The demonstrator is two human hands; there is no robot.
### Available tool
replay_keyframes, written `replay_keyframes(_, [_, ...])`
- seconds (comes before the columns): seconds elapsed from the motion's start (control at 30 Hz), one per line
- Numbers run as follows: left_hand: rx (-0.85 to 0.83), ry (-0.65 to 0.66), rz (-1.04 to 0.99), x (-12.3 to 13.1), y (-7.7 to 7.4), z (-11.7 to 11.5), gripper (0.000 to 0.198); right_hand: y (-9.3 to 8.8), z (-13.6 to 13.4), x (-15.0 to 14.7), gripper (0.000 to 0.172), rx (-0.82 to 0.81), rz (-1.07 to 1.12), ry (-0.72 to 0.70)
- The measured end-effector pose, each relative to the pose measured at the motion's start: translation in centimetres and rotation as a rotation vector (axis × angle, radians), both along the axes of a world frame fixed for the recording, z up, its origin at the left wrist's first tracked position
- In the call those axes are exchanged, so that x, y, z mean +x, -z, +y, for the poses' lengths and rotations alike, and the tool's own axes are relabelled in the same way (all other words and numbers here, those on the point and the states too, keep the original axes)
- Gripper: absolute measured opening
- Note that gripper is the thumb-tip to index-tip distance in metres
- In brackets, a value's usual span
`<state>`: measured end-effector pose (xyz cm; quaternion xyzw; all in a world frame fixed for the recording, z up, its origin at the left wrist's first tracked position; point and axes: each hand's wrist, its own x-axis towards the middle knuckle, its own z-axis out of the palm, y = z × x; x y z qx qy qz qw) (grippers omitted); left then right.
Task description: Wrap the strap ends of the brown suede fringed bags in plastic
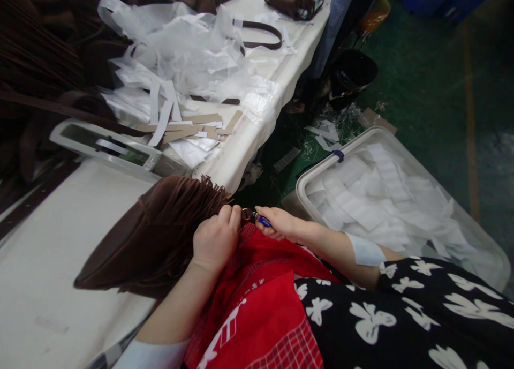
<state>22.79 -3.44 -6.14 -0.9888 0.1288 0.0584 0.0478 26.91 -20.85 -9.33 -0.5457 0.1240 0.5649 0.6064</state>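
Note:
A brown fringed bag (136,235) lies tilted at the table's near edge, its fringe towards my body. My left hand (217,238) is closed at the fringed end, gripping the bag beside a small gold-coloured ring (246,214). My right hand (277,222) is closed round a small blue lighter-like object (264,221) with pale lettering and a metal end. That metal end points at the ring, close to my left fingers. Whether the two touch, I cannot tell. My left fingertips are hidden behind the hand.
On the white table (48,299) are a clear plastic box (108,147), card strips (193,127), crumpled plastic bags (180,42) and more brown bags (293,2). A bin of white foam sheets (385,192) stands at right. Scraps and a black bucket (353,72) are on the green floor.

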Motion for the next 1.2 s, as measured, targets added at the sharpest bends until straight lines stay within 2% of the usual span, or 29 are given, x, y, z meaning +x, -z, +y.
replay_keyframes(0.13, [-0.171,-0.131,-0.020,0.7,-0.6,0.5,0.024,0.5,-0.3,-0.1,0.060,0.026,0.019,0.083])
replay_keyframes(0.23, [-0.502,-0.260,-0.041,1.9,-1.4,2.0,0.021,0.6,-0.6,-0.3,0.063,0.046,0.015,0.147])
replay_keyframes(0.37, [-0.961,-0.409,0.118,3.2,-2.7,4.7,0.024,0.8,-0.8,-0.6,0.059,0.034,0.001,0.190])
replay_keyframes(0.43, [-1.107,-0.478,0.201,3.4,-3.3,5.7,0.025,1.1,-0.9,-0.7,0.058,0.037,0.004,0.195])
replay_keyframes(0.53, [-1.215,-0.520,0.235,3.2,-3.7,6.7,0.025,1.6,-1.0,-0.8,0.057,0.041,0.012,0.187])
replay_keyframes(0.73, [-1.233,-0.576,0.170,2.8,-3.7,8.7,0.025,2.1,-0.9,-0.9,0.057,0.078,-0.034,0.163])
replay_keyframes(0.87, [-1.150,-0.578,0.110,2.5,-3.6,9.4,0.025,1.3,0.2,-0.3,0.059,0.119,-0.099,0.139])
replay_keyframes(1.03, [-0.874,-0.575,-0.044,1.8,-3.6,7.9,0.021,-1.4,3.0,0.6,0.057,0.171,-0.153,0.146])
replay_keyframes(1.2, [-0.582,-0.505,-0.165,1.0,-3.8,5.8,0.023,-3.3,4.9,1.1,0.053,0.214,-0.140,0.144])
